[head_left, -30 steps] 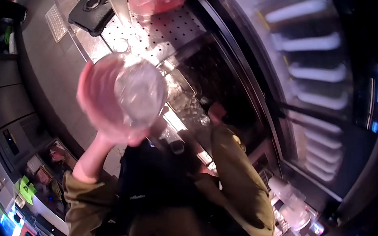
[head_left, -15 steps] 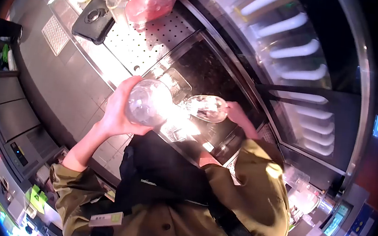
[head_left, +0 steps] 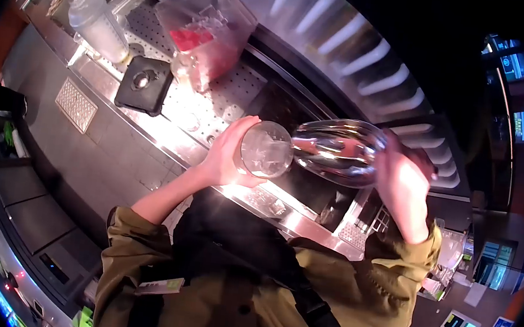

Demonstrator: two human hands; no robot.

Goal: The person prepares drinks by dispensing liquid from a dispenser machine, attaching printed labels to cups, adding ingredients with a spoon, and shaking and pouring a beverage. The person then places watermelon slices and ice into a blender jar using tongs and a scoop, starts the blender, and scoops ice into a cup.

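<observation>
My left hand (head_left: 223, 158) is wrapped round a clear cup (head_left: 267, 150) with what looks like ice inside, its open top facing me. My right hand (head_left: 403, 183) grips a shiny, rounded ice scoop (head_left: 338, 151) by its far right end. The scoop's narrow end is tipped toward the cup and meets its rim or overlaps it; whether they touch, I cannot tell. Both are held above the steel counter and a dark sunken bin (head_left: 302, 190), which they partly hide. Any contents of the scoop are unclear among the reflections.
A clear pitcher (head_left: 235, 23) with red contents stands on the perforated steel counter (head_left: 244, 85). Left of it are a black square device (head_left: 144, 85) and a translucent bottle (head_left: 101, 25). A floor grate (head_left: 76, 106) lies at left. Pale curved bars (head_left: 346, 35) line the upper right.
My right hand has lifted the scoop out of the dark bin and brought it up to the cup. The cup has shifted right with my left hand, and the view has turned.
</observation>
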